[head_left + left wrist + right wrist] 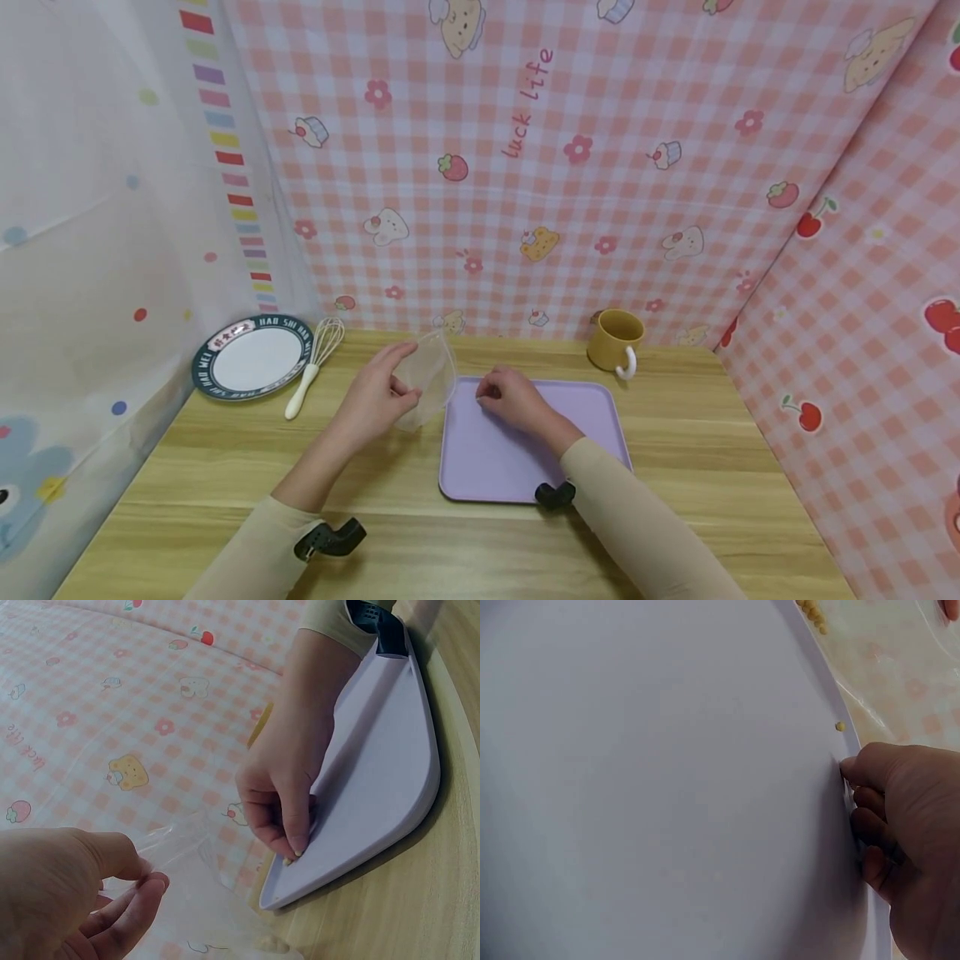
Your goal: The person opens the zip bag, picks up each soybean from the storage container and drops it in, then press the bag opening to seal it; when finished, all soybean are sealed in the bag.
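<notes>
In the head view my left hand (378, 396) pinches the edge of a clear plastic bag (431, 375), beside the tray's left side. Several yellow beans (810, 611) lie together by the bag's film in the right wrist view. My right hand (517, 396) is low over the upper left part of a lilac tray (495, 458), fingers curled. Its thumb and forefinger pinch close to the tray surface, where a small pale bean (287, 862) shows at their tips; the fingers partly hide this spot. A yellow bean (840, 727) is by the tray's rim.
To the left stand a white plate with a dark green rim (251, 358) and a whisk with a cream handle (311, 375). A mustard mug with a white handle (617, 340) sits behind the tray to the right. Checked cloth (540, 200) walls the wooden table (420, 533) at the back.
</notes>
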